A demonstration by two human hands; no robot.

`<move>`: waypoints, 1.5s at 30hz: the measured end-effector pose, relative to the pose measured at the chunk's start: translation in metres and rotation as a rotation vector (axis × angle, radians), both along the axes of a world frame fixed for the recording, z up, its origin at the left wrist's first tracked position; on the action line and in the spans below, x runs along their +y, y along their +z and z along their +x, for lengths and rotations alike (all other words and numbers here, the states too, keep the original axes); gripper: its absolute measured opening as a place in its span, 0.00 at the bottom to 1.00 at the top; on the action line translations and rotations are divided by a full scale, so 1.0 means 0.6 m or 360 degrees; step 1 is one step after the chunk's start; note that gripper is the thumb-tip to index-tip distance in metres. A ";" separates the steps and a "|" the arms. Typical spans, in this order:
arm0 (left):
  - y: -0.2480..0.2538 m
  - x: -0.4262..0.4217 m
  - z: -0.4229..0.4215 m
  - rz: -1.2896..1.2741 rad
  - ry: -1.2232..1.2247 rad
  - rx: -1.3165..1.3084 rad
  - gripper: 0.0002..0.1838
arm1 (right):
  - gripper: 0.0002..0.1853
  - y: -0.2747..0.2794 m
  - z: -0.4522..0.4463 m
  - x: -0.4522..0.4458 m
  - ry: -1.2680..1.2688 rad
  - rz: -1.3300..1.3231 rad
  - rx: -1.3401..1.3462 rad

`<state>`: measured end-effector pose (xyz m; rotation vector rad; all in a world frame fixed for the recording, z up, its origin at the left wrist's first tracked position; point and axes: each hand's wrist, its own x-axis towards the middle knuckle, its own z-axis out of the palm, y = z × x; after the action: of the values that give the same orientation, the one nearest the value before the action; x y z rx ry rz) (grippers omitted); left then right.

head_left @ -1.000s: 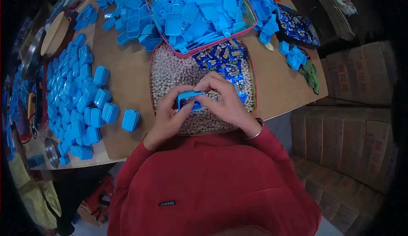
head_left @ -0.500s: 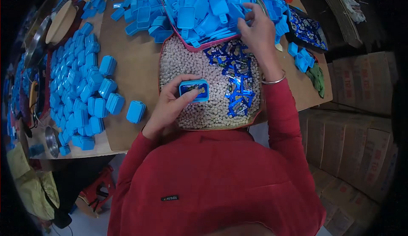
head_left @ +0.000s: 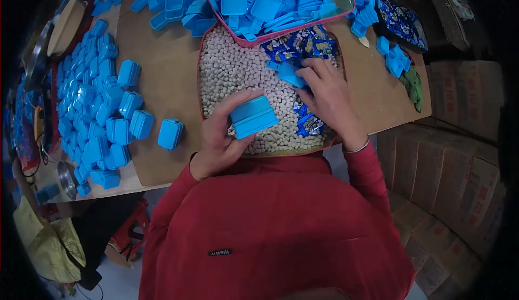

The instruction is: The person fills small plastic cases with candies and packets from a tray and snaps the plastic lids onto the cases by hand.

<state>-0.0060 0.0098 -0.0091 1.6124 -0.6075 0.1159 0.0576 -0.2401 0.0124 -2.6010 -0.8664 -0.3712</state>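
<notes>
My left hand grips a small blue plastic box, tilted so that its side faces up; its inside is hidden. My right hand pinches a blue plastic lid to the right of and above the box, apart from it. Both hands are over a tray holding small whitish pellets. Shiny blue printed packets lie on the pellets at the right, partly under my right hand.
A pink-rimmed bin heaped with blue lids overlaps the tray's far edge. Closed blue boxes pile up on the left of the table. A dark tray of packets and a green cloth are at right; cartons stand beyond.
My right hand has come down from the bin with a blue lid. The left hand has tipped the box, which showed a packet inside before, onto its side.
</notes>
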 end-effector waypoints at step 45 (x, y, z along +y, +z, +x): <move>0.011 0.003 0.027 -0.0351 -0.0243 0.0955 0.31 | 0.17 0.060 -0.039 0.083 0.0610 0.0550 0.0162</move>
<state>0.0099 0.0116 -0.0025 1.2911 -0.2366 -0.3908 0.0343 -0.1902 0.0485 -2.0660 -1.1251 -0.2504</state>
